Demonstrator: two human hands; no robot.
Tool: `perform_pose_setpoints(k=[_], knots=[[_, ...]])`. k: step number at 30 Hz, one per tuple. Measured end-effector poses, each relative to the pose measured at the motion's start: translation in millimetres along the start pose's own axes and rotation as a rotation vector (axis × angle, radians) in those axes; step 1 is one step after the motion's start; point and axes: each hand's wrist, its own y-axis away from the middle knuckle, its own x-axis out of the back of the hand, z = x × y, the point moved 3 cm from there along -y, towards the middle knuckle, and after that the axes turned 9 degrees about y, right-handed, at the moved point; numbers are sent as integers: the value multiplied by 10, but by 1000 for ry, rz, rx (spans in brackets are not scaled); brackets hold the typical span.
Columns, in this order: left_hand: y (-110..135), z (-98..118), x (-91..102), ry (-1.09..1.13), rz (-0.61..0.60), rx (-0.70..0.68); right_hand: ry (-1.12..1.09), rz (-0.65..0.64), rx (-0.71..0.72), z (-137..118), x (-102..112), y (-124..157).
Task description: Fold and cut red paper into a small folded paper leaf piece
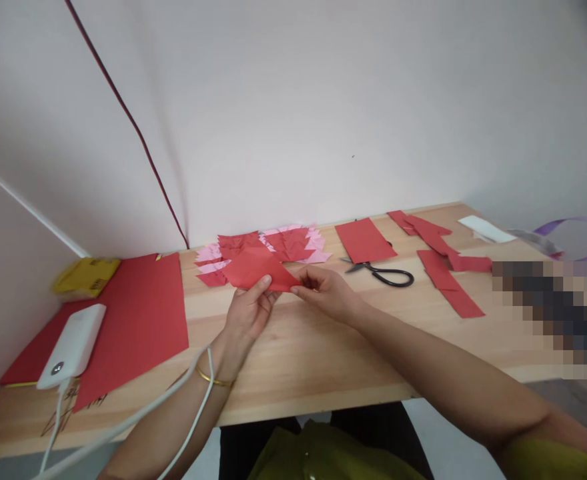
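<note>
Plain white walls [283, 113], pale wooden table [313, 373], soft light

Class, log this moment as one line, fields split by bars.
left hand: holding red paper | right hand: holding its right corner | scissors: on table, partly under red sheet

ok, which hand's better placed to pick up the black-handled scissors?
Probably the right hand: it's nearer, with the black-handled scissors lying on its own side. The left hand is farther off, thumb on the red paper both hands hold.
</note>
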Motion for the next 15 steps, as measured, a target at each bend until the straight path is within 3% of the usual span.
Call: perform_pose_setpoints(k=[15], knots=[[-28,7,126,-31,47,-21,274,20,150,299,-261,7]])
